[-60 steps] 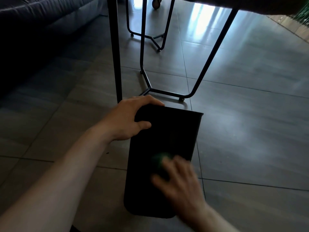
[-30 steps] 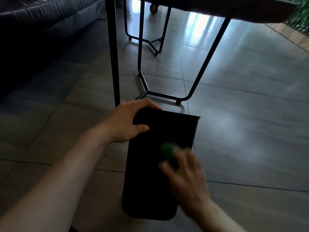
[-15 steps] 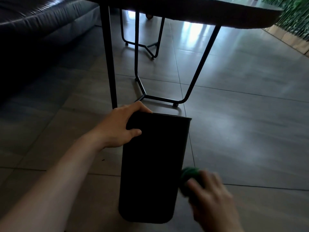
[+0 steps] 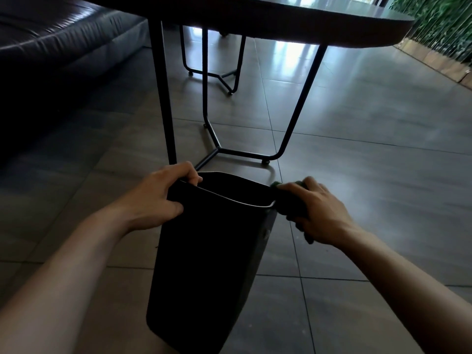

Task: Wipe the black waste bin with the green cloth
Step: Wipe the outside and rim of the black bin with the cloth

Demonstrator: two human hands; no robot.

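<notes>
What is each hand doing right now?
Left hand: closed on the black waste bin rim.
Right hand: closed on the green cloth, against the bin's side.

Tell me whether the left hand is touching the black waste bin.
Touching. The head view shows the left hand gripping the rim of the black waste bin, fingers curled over the edge and thumb pressed against the outer wall.

Black waste bin (image 4: 207, 254) seen at centre, tilted, open mouth toward 12 o'clock. Rim at 10 o'clock is gripped by the left hand (image 4: 158, 200), fingers curled over the edge, thumb on the outer wall. Green cloth (image 4: 290, 205) is bunched in the right hand (image 4: 319, 213) and pressed against the bin's upper corner at 2 o'clock. Dark table (image 4: 306, 19) with black metal legs (image 4: 163, 98) noted at 12 o'clock; dark sofa (image 4: 56, 44) at 10 o'clock; grey floor tiles (image 4: 383, 162) below.
</notes>
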